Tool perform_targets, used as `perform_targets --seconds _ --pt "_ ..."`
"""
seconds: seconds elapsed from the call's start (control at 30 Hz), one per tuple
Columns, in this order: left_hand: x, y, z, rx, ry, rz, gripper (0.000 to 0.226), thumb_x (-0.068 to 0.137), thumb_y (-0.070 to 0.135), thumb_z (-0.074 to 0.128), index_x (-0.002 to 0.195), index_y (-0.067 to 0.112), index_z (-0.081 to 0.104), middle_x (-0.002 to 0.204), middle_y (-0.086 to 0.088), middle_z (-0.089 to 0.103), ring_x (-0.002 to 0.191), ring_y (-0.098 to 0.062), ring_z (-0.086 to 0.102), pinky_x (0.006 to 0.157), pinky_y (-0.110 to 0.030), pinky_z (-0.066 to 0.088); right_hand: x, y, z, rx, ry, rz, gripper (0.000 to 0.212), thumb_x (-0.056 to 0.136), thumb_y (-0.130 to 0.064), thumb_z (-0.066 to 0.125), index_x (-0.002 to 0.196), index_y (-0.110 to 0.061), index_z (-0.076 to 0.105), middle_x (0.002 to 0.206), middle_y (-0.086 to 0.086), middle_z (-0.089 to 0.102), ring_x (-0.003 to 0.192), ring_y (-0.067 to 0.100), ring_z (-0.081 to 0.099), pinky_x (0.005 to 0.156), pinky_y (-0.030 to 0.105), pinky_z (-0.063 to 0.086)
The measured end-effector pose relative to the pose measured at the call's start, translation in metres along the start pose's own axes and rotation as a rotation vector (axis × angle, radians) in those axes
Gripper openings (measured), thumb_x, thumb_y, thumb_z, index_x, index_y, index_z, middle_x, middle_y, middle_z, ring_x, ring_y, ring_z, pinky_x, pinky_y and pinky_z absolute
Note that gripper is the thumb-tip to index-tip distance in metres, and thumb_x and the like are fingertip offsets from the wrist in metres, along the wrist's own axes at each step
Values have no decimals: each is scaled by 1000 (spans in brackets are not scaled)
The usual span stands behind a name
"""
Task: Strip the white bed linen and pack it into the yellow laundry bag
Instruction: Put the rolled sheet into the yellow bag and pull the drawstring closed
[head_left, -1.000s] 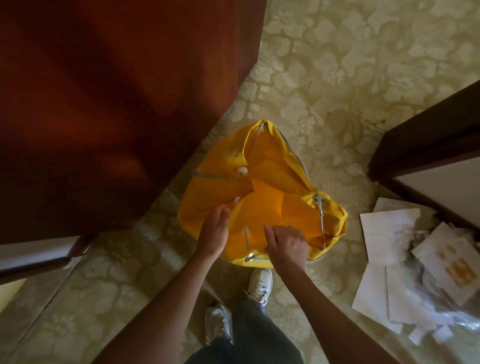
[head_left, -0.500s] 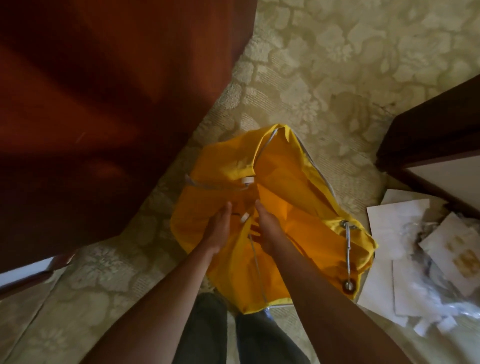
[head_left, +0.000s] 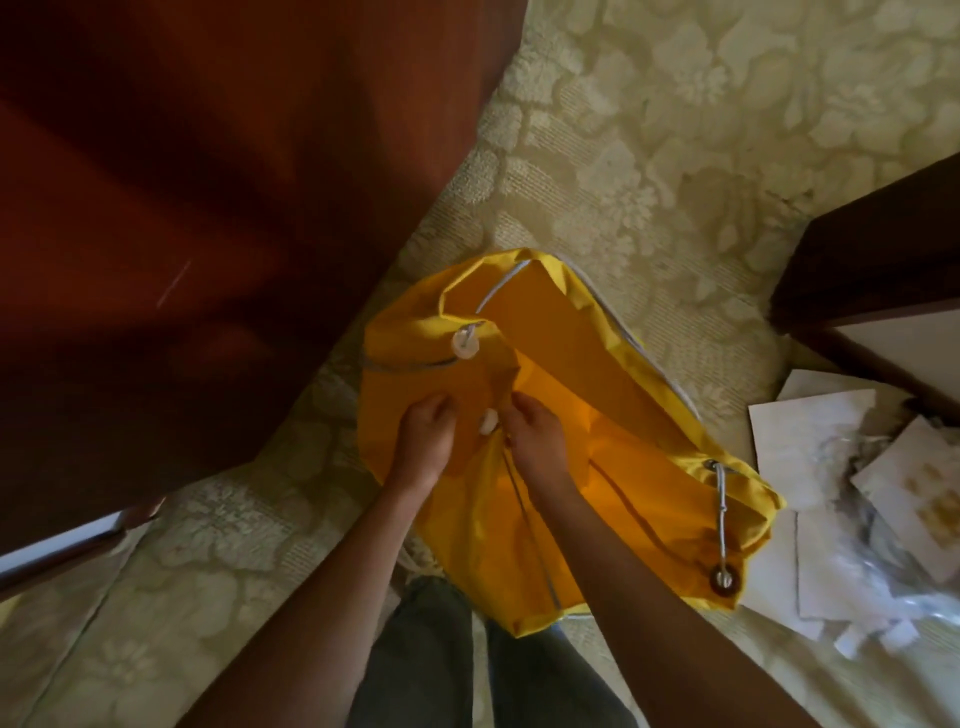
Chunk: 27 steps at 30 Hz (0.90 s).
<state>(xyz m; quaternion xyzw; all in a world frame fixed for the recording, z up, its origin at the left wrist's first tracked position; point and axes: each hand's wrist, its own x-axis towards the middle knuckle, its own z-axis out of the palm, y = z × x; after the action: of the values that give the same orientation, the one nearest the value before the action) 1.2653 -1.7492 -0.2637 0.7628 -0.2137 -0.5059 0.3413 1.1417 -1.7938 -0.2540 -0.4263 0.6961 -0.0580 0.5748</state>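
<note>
The yellow laundry bag (head_left: 597, 405) hangs in front of me above the patterned carpet, its mouth partly open and its grey drawstring running along the rim. My left hand (head_left: 423, 447) and my right hand (head_left: 535, 447) both grip the bag's fabric close together near a small white cord stopper (head_left: 487, 421). A second white stopper (head_left: 465, 343) sits higher on the cord. A metal eyelet (head_left: 723, 578) shows at the bag's lower right corner. No white linen is visible.
A large dark red surface (head_left: 208, 208) fills the left. A dark wooden furniture edge (head_left: 872, 270) stands at the right. White papers and clear plastic (head_left: 841, 493) lie on the floral carpet (head_left: 675, 130) at lower right. My legs are below the bag.
The bag has been lifted and turned, so its eyelet corner swung to the lower right. My hands moved from the lower rim to meet near the white stopper.
</note>
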Motion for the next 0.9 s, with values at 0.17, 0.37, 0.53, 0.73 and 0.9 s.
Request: perform_targets --seconds 0.17,0.37,0.53,0.73,0.9 --pt "-17 29 -31 -180 39 150 33 89 47 53 69 20 57 57 11 51 55 -4 41 56 -25 33 -41 -28 -2 -133 11 -561 30 100 -30 52 127 -23 63 116 1 66 107 3 56 92 20 42" --pt "-15 41 -63 -232 -69 190 31 87 50 50 66 27 54 55 12 45 54 -8 37 57 -32 27 -47 -49 11 3 -262 -405 27 96 -32 48 75 -29 64 63 -9 63 62 1 55 61 25 42" --pt "-3 41 -65 -66 -73 171 34 97 49 42 95 25 66 94 7 68 88 -6 64 78 -24 45 -42 -48 -3 20 -7 -420 29 99 -24 56 72 -19 65 68 -2 64 60 5 55 57 20 40" --pt "7 45 -43 125 -48 141 59 102 53 30 134 13 59 132 -2 57 122 -18 54 103 -36 43 -41 -32 -13 285 28 -231 30 101 -5 49 81 -18 68 63 -6 56 54 5 45 53 21 36" --pt "6 43 -26 298 -107 67 48 108 34 30 140 6 52 143 -14 52 135 -28 46 103 -25 31 -41 -20 -18 441 123 -119 27 103 -22 51 82 -12 66 66 2 58 63 12 53 61 28 42"
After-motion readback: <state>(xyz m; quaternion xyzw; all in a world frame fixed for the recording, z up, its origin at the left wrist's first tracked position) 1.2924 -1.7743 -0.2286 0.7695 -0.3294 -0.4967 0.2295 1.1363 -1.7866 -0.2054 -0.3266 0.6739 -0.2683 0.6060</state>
